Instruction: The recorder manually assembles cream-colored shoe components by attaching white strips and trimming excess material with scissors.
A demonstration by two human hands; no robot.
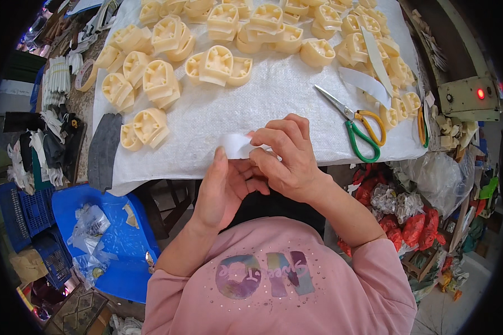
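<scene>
Both my hands meet at the table's near edge around a small curled white strip [236,146]. My left hand [221,187] has its thumb against the strip's left side, its other fingers curled beneath. From the right, my right hand [285,156] pinches the strip's other end, fingers bent. Whether the strip is paper or plastic I cannot tell. Scissors [349,115] with one green and one yellow handle lie partly spread to the right of my hands. Cream-coloured moulded plastic pieces [218,64], some stacked or leaning together, lie across the far half of the table.
A white woven sheet [274,100] covers the table. Pale curved strips [369,84] lie at its right, a dark grey strip [104,153] at its left edge. A blue chair [117,240] holding clear plastic bags stands lower left. Red bags [422,229] sit lower right.
</scene>
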